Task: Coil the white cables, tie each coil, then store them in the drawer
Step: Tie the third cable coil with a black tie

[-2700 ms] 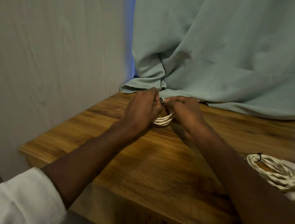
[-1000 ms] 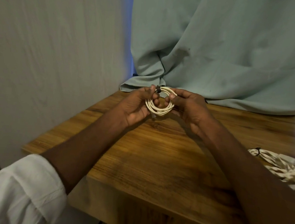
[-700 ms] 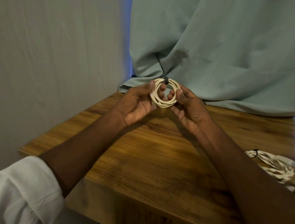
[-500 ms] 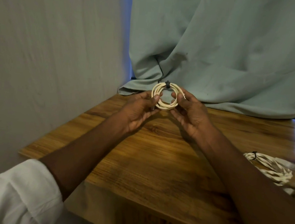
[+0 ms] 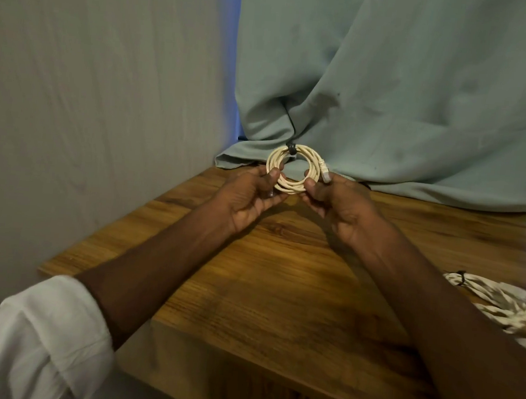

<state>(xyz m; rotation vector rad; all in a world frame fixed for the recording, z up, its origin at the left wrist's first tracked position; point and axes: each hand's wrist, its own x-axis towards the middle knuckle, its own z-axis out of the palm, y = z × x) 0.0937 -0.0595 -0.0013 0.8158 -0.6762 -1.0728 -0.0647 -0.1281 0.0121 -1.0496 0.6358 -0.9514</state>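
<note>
A small round coil of white cable (image 5: 291,186) stands upright in the air above the far side of the wooden table (image 5: 280,280). A dark tie (image 5: 291,149) wraps its top, and a plug end (image 5: 325,173) sticks out at its right. My left hand (image 5: 249,195) pinches the coil's lower left between thumb and fingers. Its lower right is pinched by my right hand (image 5: 337,202). Both palms face up. A second white cable bundle (image 5: 494,302) with a dark tie lies on the table at the right edge.
A pale green curtain (image 5: 391,99) hangs behind the table and drapes onto its far edge. A grey wall panel (image 5: 88,104) closes off the left side. The table's near edge runs across the lower part of the view. No drawer is in view.
The coil was low on the table with both hands bent over it. Both hands have since lifted it and turned it upright, and the tie now shows at its top.
</note>
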